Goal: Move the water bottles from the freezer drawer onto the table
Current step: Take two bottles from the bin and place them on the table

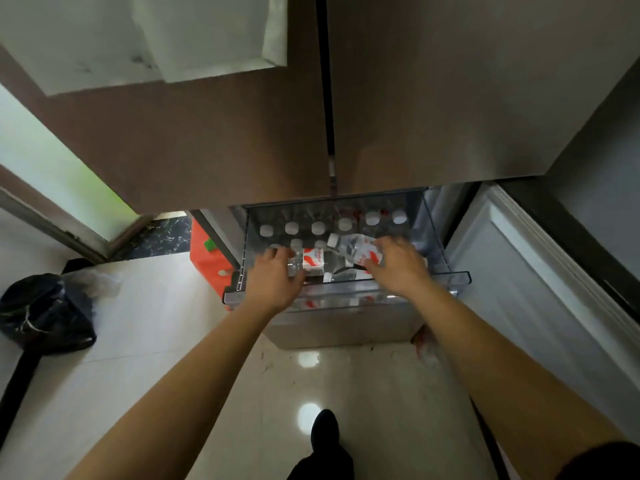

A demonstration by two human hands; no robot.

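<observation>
We reach into the pulled-out freezer drawer (pixel 460 277). Our left hand (pixel 273 275) wraps its fingers round an upright bottle (pixel 313 260) by the front-left wall. Our right hand (pixel 398 265) grips a tilted bottle (pixel 355 249). Capped bottles (pixel 318 227) stand behind, the rear row under the overhanging fridge doors (pixel 433 98).

pale glossy floor tiles (pixel 156 341) run underfoot, with two round lamp reflections (pixel 309 359) shining at 6 o'clock. at 9 o'clock a black bin bag (pixel 45 313) slumps on the floor. toward 10 o'clock an opening (pixel 52 161) lets in greenish daylight, with a dark marbled threshold strip (pixel 162 233) and an orange-red box (pixel 207 265) near it. tall brown fridge doors (pixel 207 133) fill 12 o'clock.
</observation>
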